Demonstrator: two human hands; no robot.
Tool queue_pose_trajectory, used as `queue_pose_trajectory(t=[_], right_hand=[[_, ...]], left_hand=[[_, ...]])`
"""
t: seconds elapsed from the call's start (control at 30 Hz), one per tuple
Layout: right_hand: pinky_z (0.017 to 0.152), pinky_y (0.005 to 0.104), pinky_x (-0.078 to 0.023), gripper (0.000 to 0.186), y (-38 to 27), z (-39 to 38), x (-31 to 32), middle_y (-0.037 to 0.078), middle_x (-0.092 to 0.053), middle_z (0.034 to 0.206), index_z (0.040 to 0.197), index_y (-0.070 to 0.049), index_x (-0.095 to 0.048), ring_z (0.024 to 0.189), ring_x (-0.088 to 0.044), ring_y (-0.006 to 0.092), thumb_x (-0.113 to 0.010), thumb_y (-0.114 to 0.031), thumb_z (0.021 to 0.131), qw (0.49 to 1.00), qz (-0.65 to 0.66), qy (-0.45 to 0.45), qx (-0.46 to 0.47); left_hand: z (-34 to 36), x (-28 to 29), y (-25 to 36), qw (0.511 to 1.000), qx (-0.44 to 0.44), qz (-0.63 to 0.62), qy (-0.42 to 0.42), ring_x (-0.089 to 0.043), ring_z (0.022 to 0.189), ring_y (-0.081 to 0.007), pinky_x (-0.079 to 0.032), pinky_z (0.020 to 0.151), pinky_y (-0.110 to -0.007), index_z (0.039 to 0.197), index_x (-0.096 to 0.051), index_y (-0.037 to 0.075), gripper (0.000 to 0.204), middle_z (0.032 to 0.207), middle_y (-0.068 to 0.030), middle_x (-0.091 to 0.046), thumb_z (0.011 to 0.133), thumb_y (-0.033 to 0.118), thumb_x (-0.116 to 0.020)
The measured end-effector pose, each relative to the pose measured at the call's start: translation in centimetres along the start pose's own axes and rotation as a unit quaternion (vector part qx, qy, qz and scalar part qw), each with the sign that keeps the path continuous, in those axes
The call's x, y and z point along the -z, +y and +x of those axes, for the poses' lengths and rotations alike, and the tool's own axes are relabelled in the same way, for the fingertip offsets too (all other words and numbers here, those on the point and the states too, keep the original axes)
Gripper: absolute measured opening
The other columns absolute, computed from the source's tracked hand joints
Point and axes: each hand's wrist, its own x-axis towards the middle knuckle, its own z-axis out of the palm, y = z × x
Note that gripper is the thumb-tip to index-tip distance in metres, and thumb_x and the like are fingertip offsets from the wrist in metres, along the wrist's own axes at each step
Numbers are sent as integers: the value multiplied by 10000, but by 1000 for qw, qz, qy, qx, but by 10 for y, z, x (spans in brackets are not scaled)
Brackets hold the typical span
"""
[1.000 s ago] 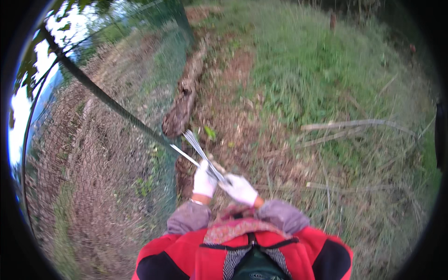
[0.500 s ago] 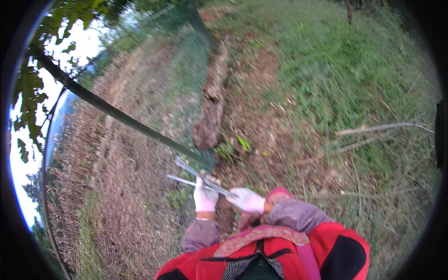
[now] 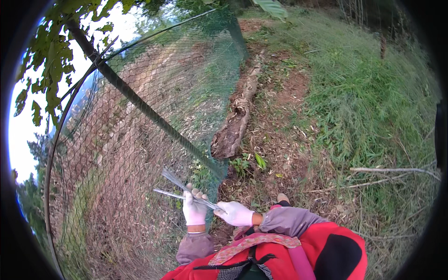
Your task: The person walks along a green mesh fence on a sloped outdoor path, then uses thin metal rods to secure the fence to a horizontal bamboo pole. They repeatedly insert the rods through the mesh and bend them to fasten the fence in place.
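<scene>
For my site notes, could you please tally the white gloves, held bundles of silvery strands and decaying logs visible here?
White gloves: 2
Held bundle of silvery strands: 1
Decaying log: 1
Total: 4

Thin silvery strips (image 3: 175, 180), bundled, slant in mid-air, one splayed apart.

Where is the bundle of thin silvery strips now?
In the head view, left of lower centre: the bundle is in the white-gloved left hand and right hand, with green mesh fence behind.
</scene>
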Motion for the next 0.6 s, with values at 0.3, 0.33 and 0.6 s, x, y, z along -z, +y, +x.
queue_pose_trajectory(t=[0.3,0.33,0.6], right_hand=[[555,403,-409,312,24,19,38,158,-519,628,838,-20,-514,562,-534,284,-512,-317,934,994,99,-41,12],[547,385,-405,303,27,21,44,143,-514,617,834,-16,-511,550,-517,252,-518,-303,933,993,110,-47,8],[569,427,-406,328,63,43,103,183,-544,634,861,-14,-532,577,-538,341,-522,-336,926,977,194,-91,-20]], left_hand=[[18,-31,-21,998,-43,52,7,-518,800,-145,-480,733,-363,1263,-476,128,345,909,-1,-523,940,210,-564],[24,-36,-25,997,-44,56,13,-503,779,-138,-472,719,-354,1264,-473,141,338,895,3,-505,943,206,-557],[76,-78,-66,998,-23,51,14,-421,669,-106,-427,629,-300,1269,-464,120,314,785,20,-404,973,224,-489]])
